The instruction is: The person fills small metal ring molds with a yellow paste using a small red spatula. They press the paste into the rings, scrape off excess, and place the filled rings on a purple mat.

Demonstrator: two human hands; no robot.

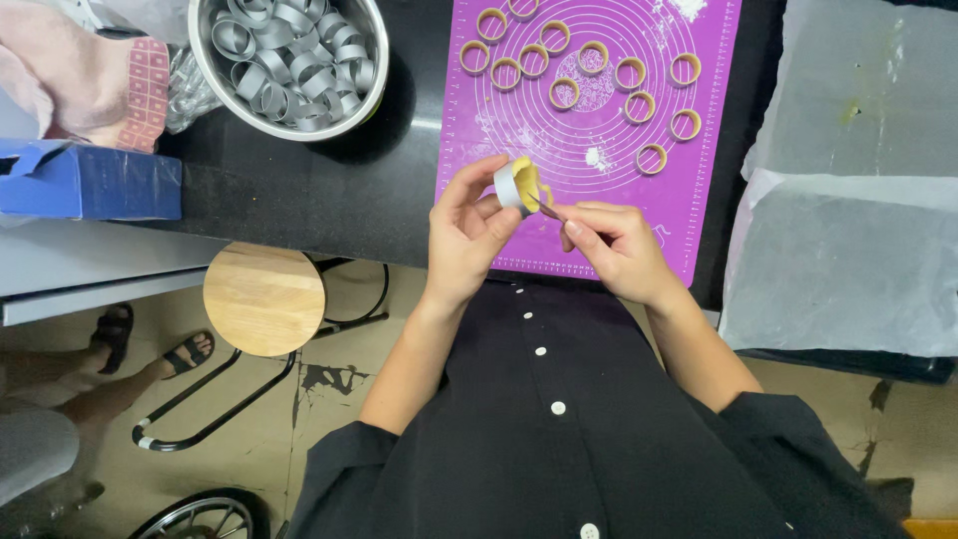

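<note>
My left hand (pixel 466 232) holds a small metal ring mould (pixel 518 184) lined with yellow dough, tilted on its side above the near edge of a purple silicone mat (pixel 714 90). In my right hand (pixel 616 245) is a thin stick-like tool (pixel 547 209), pinched so its tip touches the dough at the ring's rim. Several dough-lined rings (pixel 593 58) lie flat on the mat beyond my hands.
A steel bowl (pixel 289 62) full of empty metal rings stands at the back left on the black counter (pixel 329 185). Trays covered with white paper (pixel 848 260) lie at the right. A blue box (pixel 90 180), a round wooden stool (pixel 264 297) and another person's sandalled feet (pixel 150 349) are at the left.
</note>
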